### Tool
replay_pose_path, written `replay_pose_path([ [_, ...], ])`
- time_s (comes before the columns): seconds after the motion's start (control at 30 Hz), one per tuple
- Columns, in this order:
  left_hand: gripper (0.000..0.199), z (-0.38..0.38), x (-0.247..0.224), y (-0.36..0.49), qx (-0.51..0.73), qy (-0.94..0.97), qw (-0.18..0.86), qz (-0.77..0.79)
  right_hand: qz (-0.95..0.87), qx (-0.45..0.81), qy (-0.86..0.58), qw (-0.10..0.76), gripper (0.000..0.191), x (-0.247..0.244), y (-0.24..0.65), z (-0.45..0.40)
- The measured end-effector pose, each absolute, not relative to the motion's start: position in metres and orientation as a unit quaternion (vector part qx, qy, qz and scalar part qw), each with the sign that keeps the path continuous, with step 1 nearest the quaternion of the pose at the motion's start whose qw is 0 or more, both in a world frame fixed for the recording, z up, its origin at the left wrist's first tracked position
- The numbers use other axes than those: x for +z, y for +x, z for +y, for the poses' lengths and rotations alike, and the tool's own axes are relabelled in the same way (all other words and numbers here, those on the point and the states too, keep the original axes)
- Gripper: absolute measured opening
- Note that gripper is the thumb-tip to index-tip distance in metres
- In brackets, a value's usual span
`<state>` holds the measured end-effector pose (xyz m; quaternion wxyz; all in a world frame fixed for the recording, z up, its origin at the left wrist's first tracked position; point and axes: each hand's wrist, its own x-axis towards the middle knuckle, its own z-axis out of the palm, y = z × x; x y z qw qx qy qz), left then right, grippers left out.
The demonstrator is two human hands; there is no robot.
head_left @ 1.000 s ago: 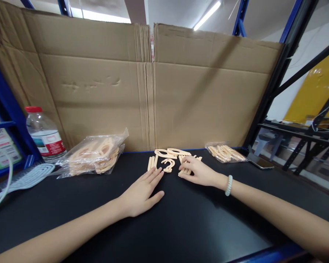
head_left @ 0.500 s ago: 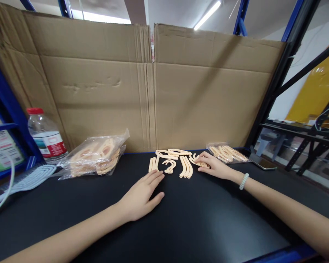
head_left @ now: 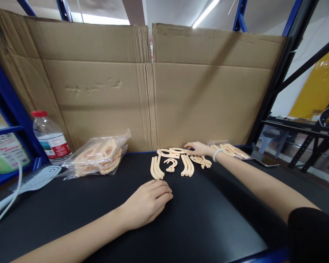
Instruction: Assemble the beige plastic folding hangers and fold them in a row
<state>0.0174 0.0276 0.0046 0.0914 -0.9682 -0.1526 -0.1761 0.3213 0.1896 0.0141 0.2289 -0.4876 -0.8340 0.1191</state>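
Cream plastic parts lie on the black table. Curved strips form a left group [head_left: 157,168] and a right group [head_left: 187,165], with hook pieces [head_left: 170,164] between them. Behind these are two flat oval-holed pieces, a left one [head_left: 167,153] and a right one [head_left: 177,150]. My right hand [head_left: 199,148] reaches over the right end of the latter, fingertips touching it; whether it grips is unclear. Small parts [head_left: 204,162] lie just below that hand. My left hand [head_left: 150,201] rests on the table in front of the left strips, fingers together and curled, with nothing visible in it.
At left are a plastic bag of cream parts [head_left: 98,155], a red-capped bottle [head_left: 51,138] and a pale blue hairbrush [head_left: 40,178]. At right lie another bag of parts [head_left: 231,150] and a phone [head_left: 264,160]. Cardboard [head_left: 208,98] stands along the back.
My right hand has moved left and back, from the small parts to the rear oval-holed piece. My left hand has drawn back from the left strips, and its fingers have curled in.
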Motion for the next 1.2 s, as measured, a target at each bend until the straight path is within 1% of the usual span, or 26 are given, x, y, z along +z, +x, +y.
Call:
replay_pose_path([
  [0.1, 0.025, 0.029, 0.004, 0.017, -0.182, -0.968, 0.085, -0.152, -0.824, 0.146, -0.486, 0.252, 0.033, 0.008, 0.320, 0.197],
  [0.23, 0.024, 0.032, 0.002, 0.018, -0.194, -0.966, 0.068, -0.153, -0.791, 0.171, -0.489, 0.326, 0.037, 0.005, 0.317, 0.199],
  [0.37, 0.024, 0.033, 0.001, 0.018, -0.206, -0.965, 0.052, -0.156, -0.730, 0.206, -0.489, 0.430, 0.025, 0.008, 0.312, 0.193],
  [0.43, 0.023, 0.033, 0.000, 0.017, -0.222, -0.961, 0.037, -0.162, -0.695, 0.226, -0.484, 0.481, 0.022, 0.011, 0.309, 0.184],
  [0.53, 0.022, 0.034, -0.002, 0.016, -0.269, -0.943, -0.003, -0.197, -0.648, 0.249, -0.465, 0.550, 0.029, 0.018, 0.305, 0.159],
  [0.63, 0.026, 0.032, -0.003, 0.019, -0.354, -0.893, -0.064, -0.271, -0.623, 0.270, -0.438, 0.589, 0.036, 0.024, 0.300, 0.121],
  [0.7, 0.032, 0.028, -0.002, 0.024, -0.415, -0.840, -0.110, -0.331, -0.617, 0.294, -0.421, 0.597, 0.035, 0.024, 0.292, 0.093],
  [0.73, 0.035, 0.025, -0.002, 0.027, -0.436, -0.816, -0.129, -0.356, -0.609, 0.326, -0.398, 0.603, 0.033, 0.023, 0.287, 0.080],
  [0.83, 0.043, 0.016, -0.002, 0.033, -0.433, -0.789, -0.165, -0.404, -0.643, 0.375, -0.352, 0.568, 0.025, 0.018, 0.268, 0.046],
  [0.87, 0.041, 0.014, -0.002, 0.034, -0.419, -0.791, -0.168, -0.412, -0.660, 0.377, -0.338, 0.555, 0.022, 0.017, 0.261, 0.038],
  [0.93, 0.032, 0.011, -0.004, 0.036, -0.393, -0.801, -0.168, -0.420, -0.688, 0.371, -0.317, 0.537, 0.018, 0.016, 0.251, 0.026],
  [1.0, 0.022, 0.010, -0.006, 0.035, -0.384, -0.806, -0.165, -0.418, -0.700, 0.369, -0.304, 0.531, 0.018, 0.017, 0.246, 0.021],
  [1.1, 0.020, 0.010, -0.008, 0.035, -0.397, -0.799, -0.195, -0.409, -0.699, 0.388, -0.311, 0.514, 0.025, 0.018, 0.250, 0.022],
  [1.2, 0.018, 0.009, -0.006, 0.034, -0.427, -0.773, -0.248, -0.397, -0.716, 0.378, -0.366, 0.459, 0.018, 0.017, 0.258, 0.028],
])
